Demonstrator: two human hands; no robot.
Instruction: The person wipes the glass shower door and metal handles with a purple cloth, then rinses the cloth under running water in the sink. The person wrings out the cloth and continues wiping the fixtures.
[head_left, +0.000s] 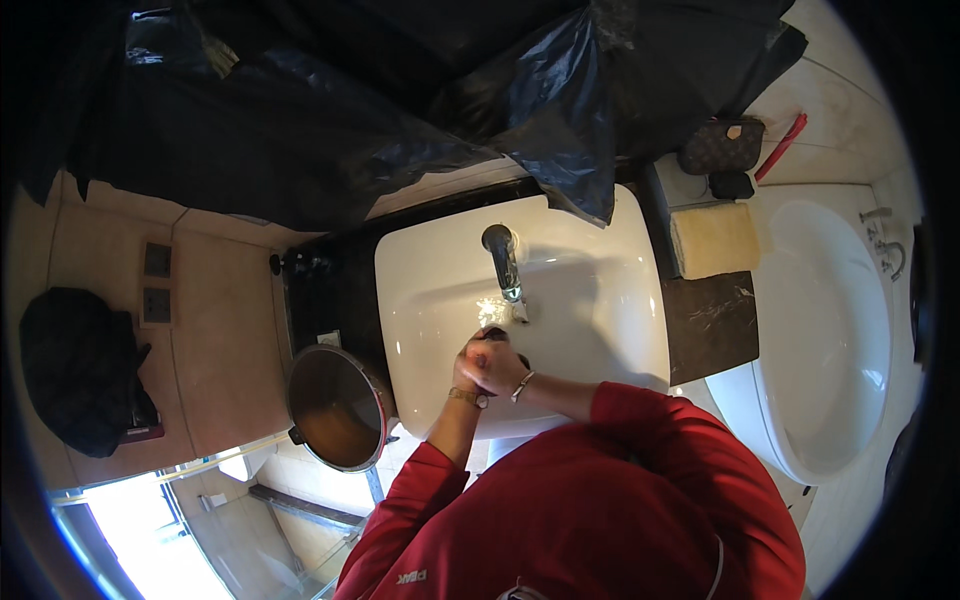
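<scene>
My two hands are pressed together over the white washbasin (620,330), just in front of the dark shiny tap (503,262). My left hand (466,374) has a band at its wrist and lies against my right hand (496,368), which has a bracelet. Both hands are closed, the right one folded over the left. A small dark patch shows at the fingertips; whether it is a thing held between them cannot be made out. Bright glints lie on the basin below the spout.
A large round pot-like container (338,410) stands left of the basin. On the right are a folded yellow towel (716,240), a brown patterned pouch (720,147) and a white bathtub (825,340). Black plastic sheeting (330,110) hangs behind the basin. A dark bag (80,370) is at the left wall.
</scene>
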